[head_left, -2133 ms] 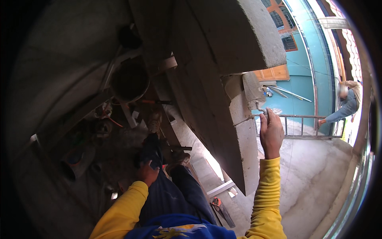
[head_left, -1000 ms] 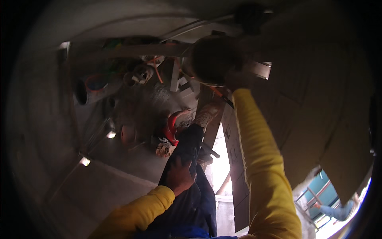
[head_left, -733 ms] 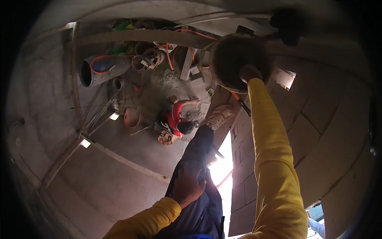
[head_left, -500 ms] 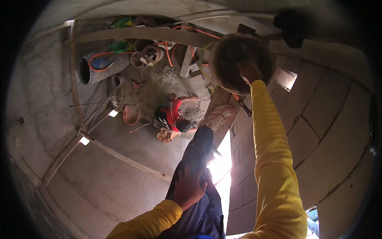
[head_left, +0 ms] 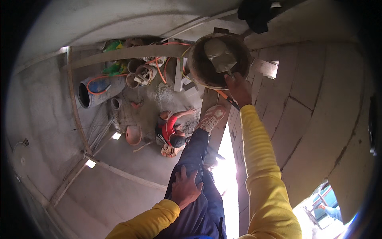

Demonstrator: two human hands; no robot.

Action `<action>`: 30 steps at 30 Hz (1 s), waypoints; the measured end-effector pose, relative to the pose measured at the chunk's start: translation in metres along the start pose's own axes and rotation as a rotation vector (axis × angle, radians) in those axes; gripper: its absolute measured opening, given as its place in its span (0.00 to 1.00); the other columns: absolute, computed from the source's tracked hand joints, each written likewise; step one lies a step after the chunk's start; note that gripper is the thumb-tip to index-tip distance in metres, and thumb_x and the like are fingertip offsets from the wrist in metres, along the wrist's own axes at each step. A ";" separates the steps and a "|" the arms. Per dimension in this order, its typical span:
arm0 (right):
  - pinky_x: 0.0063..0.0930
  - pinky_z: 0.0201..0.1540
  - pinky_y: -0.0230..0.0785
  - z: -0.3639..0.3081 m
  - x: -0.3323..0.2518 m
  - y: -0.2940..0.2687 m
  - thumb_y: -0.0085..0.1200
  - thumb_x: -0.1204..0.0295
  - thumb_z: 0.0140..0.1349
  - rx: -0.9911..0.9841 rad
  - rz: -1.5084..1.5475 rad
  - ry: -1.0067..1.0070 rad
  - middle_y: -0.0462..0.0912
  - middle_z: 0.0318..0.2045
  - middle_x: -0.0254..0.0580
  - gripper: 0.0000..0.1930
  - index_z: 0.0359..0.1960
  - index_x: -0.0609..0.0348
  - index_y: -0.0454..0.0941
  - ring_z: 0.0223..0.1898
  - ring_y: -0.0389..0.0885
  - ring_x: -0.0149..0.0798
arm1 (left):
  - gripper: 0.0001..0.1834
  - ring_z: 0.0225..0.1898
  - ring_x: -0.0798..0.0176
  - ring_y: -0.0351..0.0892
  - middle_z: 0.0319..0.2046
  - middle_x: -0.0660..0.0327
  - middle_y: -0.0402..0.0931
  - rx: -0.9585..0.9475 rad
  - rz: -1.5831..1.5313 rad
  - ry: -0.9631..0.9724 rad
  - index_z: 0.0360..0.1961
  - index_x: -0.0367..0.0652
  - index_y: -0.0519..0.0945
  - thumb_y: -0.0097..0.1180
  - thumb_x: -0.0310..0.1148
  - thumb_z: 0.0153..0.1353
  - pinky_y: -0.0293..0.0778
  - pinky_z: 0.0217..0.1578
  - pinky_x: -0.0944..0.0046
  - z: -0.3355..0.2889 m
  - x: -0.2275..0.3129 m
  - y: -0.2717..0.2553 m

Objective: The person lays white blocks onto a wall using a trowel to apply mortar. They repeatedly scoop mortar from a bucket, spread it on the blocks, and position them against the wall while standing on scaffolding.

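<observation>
My right hand [head_left: 240, 89] grips the handle of a trowel [head_left: 224, 63]. A lump of wet grey mortar [head_left: 215, 47] lies on the blade. The trowel is over a round, dark bucket [head_left: 195, 65], whose inner wall is smeared with mortar. How deep the bucket is filled, I cannot tell. My left hand [head_left: 186, 188] lies on my dark trouser leg [head_left: 190, 161] near the knee, fingers spread and holding nothing.
My shoe [head_left: 213, 117] stands on a narrow plank [head_left: 218, 137], beside an orange-and-black tool [head_left: 227, 98]. Far below, a person in a red shirt [head_left: 170, 126] crouches by a blue barrel [head_left: 101, 89] and small buckets [head_left: 145, 73]. A block wall [head_left: 294, 119] rises at right.
My right hand has come up and back from deep inside the bucket; the trowel with mortar now shows. The view has shifted slightly. My left hand stays on my leg.
</observation>
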State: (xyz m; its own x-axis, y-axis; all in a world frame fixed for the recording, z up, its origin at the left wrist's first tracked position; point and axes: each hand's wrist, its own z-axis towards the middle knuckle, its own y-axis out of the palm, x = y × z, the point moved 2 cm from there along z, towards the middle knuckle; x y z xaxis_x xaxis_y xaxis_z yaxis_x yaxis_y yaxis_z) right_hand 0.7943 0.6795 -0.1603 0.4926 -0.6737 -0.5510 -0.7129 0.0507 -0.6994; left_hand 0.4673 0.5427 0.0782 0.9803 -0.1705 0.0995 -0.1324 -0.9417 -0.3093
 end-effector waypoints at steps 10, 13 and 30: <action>0.51 0.51 0.75 -0.206 -0.054 -0.098 0.59 0.46 0.72 0.117 0.422 0.139 0.86 0.45 0.67 0.29 0.56 0.63 0.82 0.46 0.86 0.64 | 0.38 0.71 0.30 0.68 0.76 0.39 0.58 0.085 0.108 0.033 0.73 0.55 0.73 0.66 0.54 0.65 0.71 0.67 0.38 -0.015 -0.019 0.037; 0.53 0.45 0.73 -0.318 -0.081 -0.179 0.59 0.46 0.72 0.196 0.500 0.100 0.82 0.33 0.69 0.28 0.44 0.66 0.82 0.39 0.83 0.69 | 0.38 0.72 0.31 0.68 0.75 0.40 0.61 0.120 0.050 0.094 0.72 0.54 0.74 0.67 0.55 0.64 0.71 0.67 0.38 -0.022 -0.022 0.050; 0.57 0.47 0.78 -0.551 0.011 -0.299 0.57 0.62 0.72 0.640 -0.395 0.535 0.80 0.47 0.56 0.18 0.57 0.58 0.75 0.45 0.85 0.63 | 0.30 0.53 0.57 0.80 0.54 0.54 0.79 0.139 -0.703 0.383 0.68 0.38 0.76 0.62 0.47 0.73 0.74 0.57 0.54 0.055 -0.224 0.096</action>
State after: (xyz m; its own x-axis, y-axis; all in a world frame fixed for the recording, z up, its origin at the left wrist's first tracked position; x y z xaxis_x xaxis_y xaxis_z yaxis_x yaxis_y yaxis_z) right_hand 0.7384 0.2507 0.2938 0.2313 -0.9718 -0.0464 -0.0521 0.0353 -0.9980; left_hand 0.2430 0.5061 -0.0261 0.7062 0.3363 0.6230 0.5396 -0.8253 -0.1662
